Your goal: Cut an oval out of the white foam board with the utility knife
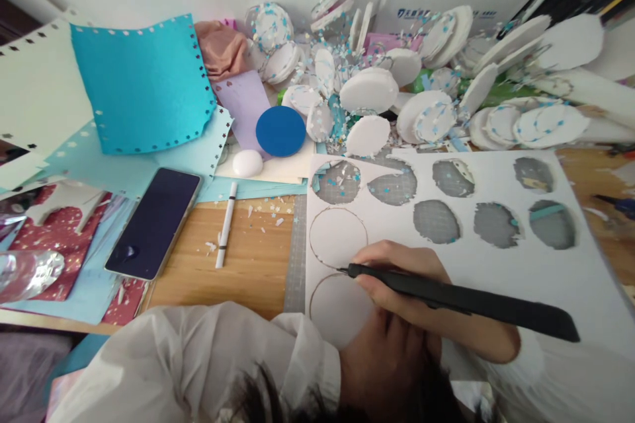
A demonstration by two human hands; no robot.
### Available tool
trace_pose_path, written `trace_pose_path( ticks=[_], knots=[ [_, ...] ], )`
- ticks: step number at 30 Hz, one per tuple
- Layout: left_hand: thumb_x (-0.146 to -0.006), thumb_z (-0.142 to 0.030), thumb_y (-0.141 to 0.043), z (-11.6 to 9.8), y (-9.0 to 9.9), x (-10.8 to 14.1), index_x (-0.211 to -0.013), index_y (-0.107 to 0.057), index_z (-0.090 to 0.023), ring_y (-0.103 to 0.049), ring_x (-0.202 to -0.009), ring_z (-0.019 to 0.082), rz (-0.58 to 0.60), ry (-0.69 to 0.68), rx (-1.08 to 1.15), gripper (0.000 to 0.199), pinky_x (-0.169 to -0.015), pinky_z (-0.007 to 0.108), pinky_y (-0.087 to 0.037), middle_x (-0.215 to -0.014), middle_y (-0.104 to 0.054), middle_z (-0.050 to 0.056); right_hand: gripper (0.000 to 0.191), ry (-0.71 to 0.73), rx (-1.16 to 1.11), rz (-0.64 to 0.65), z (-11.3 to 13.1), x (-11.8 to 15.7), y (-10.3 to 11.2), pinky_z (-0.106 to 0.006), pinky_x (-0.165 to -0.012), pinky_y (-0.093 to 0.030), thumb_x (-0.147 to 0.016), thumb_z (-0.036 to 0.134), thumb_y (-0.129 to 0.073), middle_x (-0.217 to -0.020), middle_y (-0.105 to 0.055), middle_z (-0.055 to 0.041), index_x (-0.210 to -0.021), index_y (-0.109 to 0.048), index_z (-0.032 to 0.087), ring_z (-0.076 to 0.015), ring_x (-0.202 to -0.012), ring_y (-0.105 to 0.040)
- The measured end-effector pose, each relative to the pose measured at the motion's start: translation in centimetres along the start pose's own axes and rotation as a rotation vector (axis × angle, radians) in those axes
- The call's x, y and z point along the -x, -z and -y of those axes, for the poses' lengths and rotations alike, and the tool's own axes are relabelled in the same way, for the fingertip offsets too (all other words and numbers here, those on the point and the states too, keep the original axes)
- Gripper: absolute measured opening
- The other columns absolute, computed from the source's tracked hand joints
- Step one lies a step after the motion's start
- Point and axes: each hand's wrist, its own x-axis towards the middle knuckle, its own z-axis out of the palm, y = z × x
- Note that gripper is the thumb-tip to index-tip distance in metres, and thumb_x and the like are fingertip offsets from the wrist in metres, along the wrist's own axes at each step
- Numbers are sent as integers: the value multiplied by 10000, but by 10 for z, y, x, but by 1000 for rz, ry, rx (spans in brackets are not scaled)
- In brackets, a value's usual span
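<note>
My right hand grips a long black pen-shaped cutter with a thin tip. The tip touches the white foam board at the lower edge of an outlined circle. Just below lies a second outlined circle, partly covered by my hands. My left hand rests low on the board, crossing beneath the right one, and its fingers are mostly hidden. Several ragged round holes are cut through the board's upper part, with a grey cutting mat showing underneath.
White foam discs with blue star garlands crowd the back, before a white router. A blue disc, a white marker, a phone and punched coloured paper lie left. A clear bottle is at the left edge.
</note>
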Motion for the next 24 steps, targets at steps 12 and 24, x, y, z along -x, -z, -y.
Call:
trace_pose_path(
  ticks=[12, 24],
  knots=[
    [-985, -181, -262, 1, -5, -1, -1324, -552, -133, -584, -1191, 184, -2, -32, -50, 449, -989, 388, -434, -1334, -618, 25, 117, 25, -25, -175, -10, -2, -2, -242, -518, -481, -884, 325, -572, -666, -667, -3, -872, -638, 229, -146, -604, -633],
    [-978, -224, -366, 3, -8, 2, -1209, -596, -114, -552, -1253, 271, -123, -40, -99, 344, -1014, 491, -356, -1305, -630, 111, 250, 59, -297, -411, -24, -3, 24, -223, -456, -440, -920, 420, -555, -553, -589, 47, -1058, -548, 212, -112, -460, -515]
  ],
)
